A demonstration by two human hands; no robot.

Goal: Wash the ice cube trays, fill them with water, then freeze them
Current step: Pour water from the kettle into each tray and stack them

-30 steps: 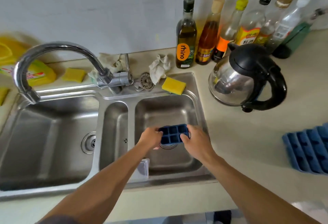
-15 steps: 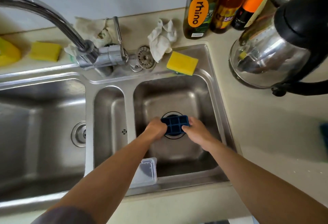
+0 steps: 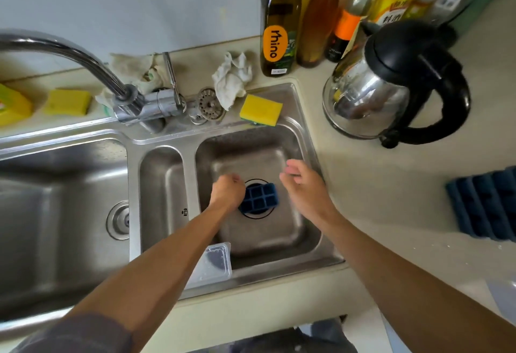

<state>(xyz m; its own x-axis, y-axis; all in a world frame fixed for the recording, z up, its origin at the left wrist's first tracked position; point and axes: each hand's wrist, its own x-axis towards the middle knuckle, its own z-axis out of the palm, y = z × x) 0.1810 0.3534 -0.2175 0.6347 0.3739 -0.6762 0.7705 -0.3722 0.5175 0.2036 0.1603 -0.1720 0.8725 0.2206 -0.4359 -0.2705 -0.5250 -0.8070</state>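
Spanning the left and middle of the beige tabletop (image 3: pixel 377 185), a stainless steel sink (image 3: pixel 159 140) has a wide left basin, a narrow middle one and a square right basin. A curved chrome faucet (image 3: pixel 83 53) rises from the sink's back rim and arcs out to the left. Toward the tabletop's back right stands a steel kettle (image 3: pixel 391 81) with a black lid and handle, and a row of bottles lines the back edge behind it, among them an olive oil bottle (image 3: pixel 279 25). At the right edge lies a large blue ice tray (image 3: pixel 485 204), partly cut off.

Both bare arms reach into the right basin. The left hand (image 3: pixel 227 193) has its fingers (image 3: pixel 233 178) curled round the left end of the small blue ice cube tray (image 3: pixel 261 197), which sits cavities up over the drain. The right hand (image 3: pixel 305 188) is just beside the tray's right end and not touching it, fingers (image 3: pixel 291 168) loosely spread and blurred, holding nothing.

A clear plastic container (image 3: pixel 213 263) leans at the basin's front left corner. On the back rim sit a yellow sponge (image 3: pixel 261 109), a crumpled white cloth (image 3: pixel 231 79) and a metal strainer (image 3: pixel 209 104).
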